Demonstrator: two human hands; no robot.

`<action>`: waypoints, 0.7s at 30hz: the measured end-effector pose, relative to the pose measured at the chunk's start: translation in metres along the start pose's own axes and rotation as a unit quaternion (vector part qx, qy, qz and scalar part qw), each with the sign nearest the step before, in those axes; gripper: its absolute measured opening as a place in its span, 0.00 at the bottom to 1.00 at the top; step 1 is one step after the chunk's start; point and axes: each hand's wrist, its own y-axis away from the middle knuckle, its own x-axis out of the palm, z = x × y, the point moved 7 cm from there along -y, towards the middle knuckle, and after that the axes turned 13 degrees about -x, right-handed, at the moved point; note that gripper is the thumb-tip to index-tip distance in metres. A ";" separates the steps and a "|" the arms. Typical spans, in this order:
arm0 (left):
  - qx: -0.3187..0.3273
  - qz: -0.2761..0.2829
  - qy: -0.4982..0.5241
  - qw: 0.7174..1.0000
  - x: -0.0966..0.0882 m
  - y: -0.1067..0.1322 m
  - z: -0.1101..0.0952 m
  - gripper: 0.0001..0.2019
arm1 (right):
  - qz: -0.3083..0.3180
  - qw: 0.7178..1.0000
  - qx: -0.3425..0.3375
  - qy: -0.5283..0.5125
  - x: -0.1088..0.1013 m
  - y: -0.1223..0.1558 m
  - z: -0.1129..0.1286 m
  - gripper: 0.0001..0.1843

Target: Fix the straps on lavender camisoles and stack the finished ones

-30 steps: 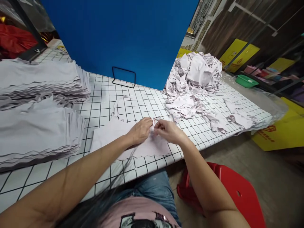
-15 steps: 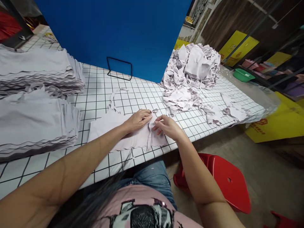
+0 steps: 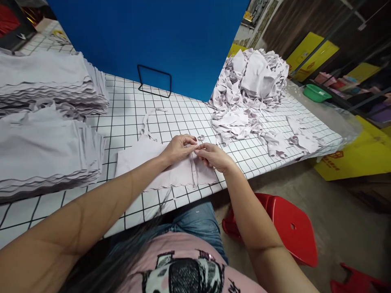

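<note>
On my left, the rear stack and the front stack of pale wavy-edged pieces are lying close together, and I judge that a bump from my left forearm could disturb their layers. Next, the pale camisole-like piece is lying flat before me on the checked tablecloth; its loose strap is trailing beyond the top edge, so a careless pull could twist it. Farther right, my left hand and my right hand are pinching this piece at its top edge, fingertips meeting; which layer is between them I cannot tell, because the fingers are covering it. A narrow strip is hanging down over the fabric there, and an uneven pinch could be creasing it. About room: bare grid is showing between the front stack and my piece, and behind it toward the black wire stand and the blue panel. The scalloped hem is running near the front table edge, so dragging toward me could pull it over. On the right, the crumpled heap is narrowing my space.
</note>
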 end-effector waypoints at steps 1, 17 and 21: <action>-0.004 0.000 0.012 1.000 -0.001 0.000 0.001 0.09 | 0.013 1.000 0.000 -0.018 0.003 -0.002 0.001 0.06; -0.032 -0.012 0.095 0.995 -0.007 -0.006 0.009 0.08 | 0.034 0.995 -0.005 -0.094 0.004 0.006 0.001 0.12; -0.027 -0.003 0.120 0.992 -0.008 -0.008 0.010 0.09 | 0.048 0.994 -0.006 -0.098 0.018 -0.012 0.004 0.10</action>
